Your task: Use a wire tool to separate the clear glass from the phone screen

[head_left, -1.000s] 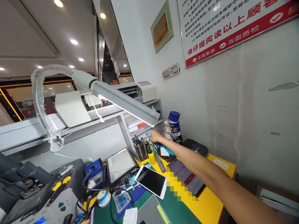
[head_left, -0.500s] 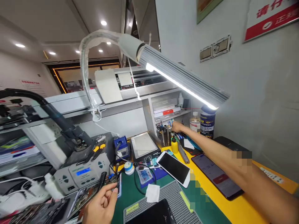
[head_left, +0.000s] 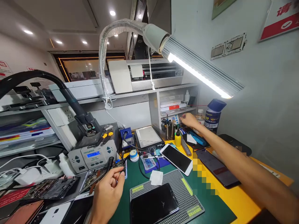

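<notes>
My left hand point(head_left: 109, 189) is at the lower left, thumb and fingers pinched together. Whatever sits at its fingertips is dark and hard to make out. Just behind the knuckles a black rod-like handle point(head_left: 110, 163) sticks up. My right hand point(head_left: 189, 120) reaches far forward, its fingers curled closed just right of a holder of tweezers and tools point(head_left: 168, 129). Whether it grips anything does not show. Below that hand are a yellow bottle point(head_left: 177, 140) and a blue tool point(head_left: 198, 139). A phone with a black screen point(head_left: 154, 203) lies on a grey ribbed mat point(head_left: 196, 207).
A white phone point(head_left: 177, 159) and a dark phone point(head_left: 218, 169) lie on the bench. A rework station point(head_left: 93, 157) stands left, a heating plate point(head_left: 148, 137) at the back. A lit lamp point(head_left: 201, 68) hangs overhead. Several phone parts point(head_left: 51, 188) crowd the left.
The view has shifted, so more of the phone on the mat shows. My right hand has moved slightly rightward from the tool holder. My left hand keeps its pinch.
</notes>
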Motion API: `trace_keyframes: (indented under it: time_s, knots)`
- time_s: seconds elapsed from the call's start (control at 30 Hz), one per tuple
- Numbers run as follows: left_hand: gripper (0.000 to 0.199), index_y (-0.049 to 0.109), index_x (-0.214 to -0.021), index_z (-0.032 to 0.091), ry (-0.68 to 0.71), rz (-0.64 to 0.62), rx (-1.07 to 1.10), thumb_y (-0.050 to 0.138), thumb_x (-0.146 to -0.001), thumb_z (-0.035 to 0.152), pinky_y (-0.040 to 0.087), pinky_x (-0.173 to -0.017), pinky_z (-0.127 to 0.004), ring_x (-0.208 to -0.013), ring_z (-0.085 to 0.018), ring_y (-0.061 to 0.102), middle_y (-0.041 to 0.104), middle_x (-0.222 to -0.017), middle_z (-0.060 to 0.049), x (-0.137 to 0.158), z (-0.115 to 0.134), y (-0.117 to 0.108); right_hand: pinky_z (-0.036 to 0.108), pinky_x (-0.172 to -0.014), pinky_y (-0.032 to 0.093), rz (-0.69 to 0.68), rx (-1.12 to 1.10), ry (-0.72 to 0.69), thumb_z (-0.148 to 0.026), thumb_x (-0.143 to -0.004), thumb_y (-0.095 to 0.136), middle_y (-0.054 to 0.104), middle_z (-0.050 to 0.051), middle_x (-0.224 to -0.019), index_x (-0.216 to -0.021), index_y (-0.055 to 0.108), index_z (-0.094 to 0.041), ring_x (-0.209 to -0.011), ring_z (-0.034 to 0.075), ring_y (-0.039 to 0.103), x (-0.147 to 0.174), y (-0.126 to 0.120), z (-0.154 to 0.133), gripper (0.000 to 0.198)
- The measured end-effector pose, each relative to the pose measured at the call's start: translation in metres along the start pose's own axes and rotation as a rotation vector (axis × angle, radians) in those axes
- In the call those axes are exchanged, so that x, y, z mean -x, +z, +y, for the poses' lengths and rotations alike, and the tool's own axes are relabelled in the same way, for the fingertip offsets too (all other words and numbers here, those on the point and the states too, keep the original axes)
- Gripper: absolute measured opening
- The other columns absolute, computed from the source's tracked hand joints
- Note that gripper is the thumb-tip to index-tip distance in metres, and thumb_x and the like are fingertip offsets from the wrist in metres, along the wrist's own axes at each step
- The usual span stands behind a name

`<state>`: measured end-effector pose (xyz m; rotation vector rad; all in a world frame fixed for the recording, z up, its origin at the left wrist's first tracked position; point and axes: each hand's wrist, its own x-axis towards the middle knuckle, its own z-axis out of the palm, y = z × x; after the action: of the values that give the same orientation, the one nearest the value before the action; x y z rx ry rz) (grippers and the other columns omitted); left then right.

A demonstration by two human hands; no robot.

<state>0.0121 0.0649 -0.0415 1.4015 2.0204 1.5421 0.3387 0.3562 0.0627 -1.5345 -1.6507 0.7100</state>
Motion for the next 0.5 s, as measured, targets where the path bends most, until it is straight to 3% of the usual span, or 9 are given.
trace_keyframes:
  time_s: [0.1,0.17,0.27,0.37,0.5]
  knots:
    - [0.037,0.073,-0.103,0.018,-0.098,-0.002,0.051,0.066,-0.081,0.046,0.047,-0.059,-0.029,-0.06,-0.019,0.058,0.059,-0.057,0.002,-0.005,0.002,-0.002,0.045,-0.09,0.058,0.028,-0.215,0.003,-0.037,-0.099,0.064,0.064,0.01,-0.13,-0.13,0.061,-0.018,-0.108,0.025,0.067,0.044,-0.008,-0.004,0.036]
    - [0.032,0.069,-0.111,0.015,-0.173,-0.025,0.097,0.065,-0.087,0.036,0.052,-0.065,-0.029,-0.073,-0.02,0.066,0.072,-0.083,-0.004,-0.014,0.009,-0.003,0.043,-0.086,0.06,-0.052,-0.365,0.023,-0.037,-0.1,0.063,0.066,0.01,-0.125,-0.128,0.062,-0.017,-0.103,0.023,0.068,0.079,0.0,-0.005,0.034]
    - [0.033,0.062,-0.124,0.016,-0.265,-0.096,0.152,0.063,-0.097,0.034,0.058,-0.067,-0.032,-0.08,-0.017,0.069,0.071,-0.108,-0.007,-0.033,0.025,-0.001,0.04,-0.083,0.061,-0.209,-0.569,0.111,-0.035,-0.1,0.064,0.068,0.009,-0.119,-0.125,0.063,-0.016,-0.098,0.021,0.069,0.122,0.026,-0.008,0.031]
    - [0.037,0.06,-0.13,0.018,-0.325,-0.134,0.184,0.064,-0.098,0.036,0.061,-0.082,-0.041,-0.098,-0.022,0.069,0.067,-0.123,-0.01,-0.051,0.041,0.007,0.041,-0.084,0.061,-0.283,-0.71,0.252,-0.035,-0.1,0.064,0.067,0.009,-0.122,-0.126,0.062,-0.016,-0.1,0.022,0.069,0.14,0.054,-0.011,0.033]
    - [0.039,0.06,-0.132,0.018,-0.408,-0.156,0.163,0.065,-0.097,0.036,0.059,-0.088,-0.046,-0.106,-0.025,0.068,0.064,-0.129,-0.011,-0.068,0.052,0.022,0.043,-0.086,0.06,-0.312,-0.805,0.408,-0.036,-0.1,0.064,0.065,0.01,-0.127,-0.13,0.061,-0.017,-0.104,0.023,0.068,0.135,0.074,-0.012,0.036]
